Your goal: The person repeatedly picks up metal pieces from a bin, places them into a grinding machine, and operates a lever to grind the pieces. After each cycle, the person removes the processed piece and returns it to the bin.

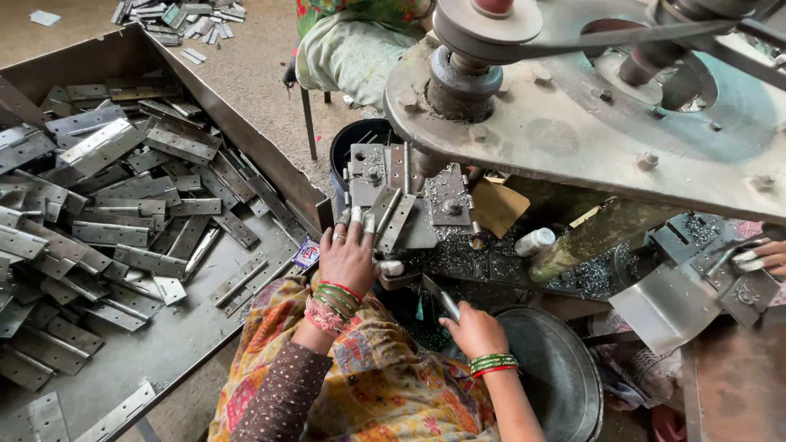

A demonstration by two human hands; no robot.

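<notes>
- Nearest us, our right hand (476, 329) is closed around a metal hinge (446, 301), above the round steel basin (565, 368).
- Farther on, our left hand (348, 255) lies open, fingers spread, pressing an open hinge (391, 214) onto the machine's fixture (446, 200).
- To the left, a tray (176, 344) holds heaped hinges.

Bangled wrists, patterned sleeves

The left hand (348, 258) wears a ring on one finger and a stack of green and red bangles with a pink band at the wrist, above a dark brown sleeve dotted with small pale specks. The right hand (475, 330) carries green and red bangles too. A yellow-orange cloth with a floral print in pink and blue drapes over the lap.
</notes>
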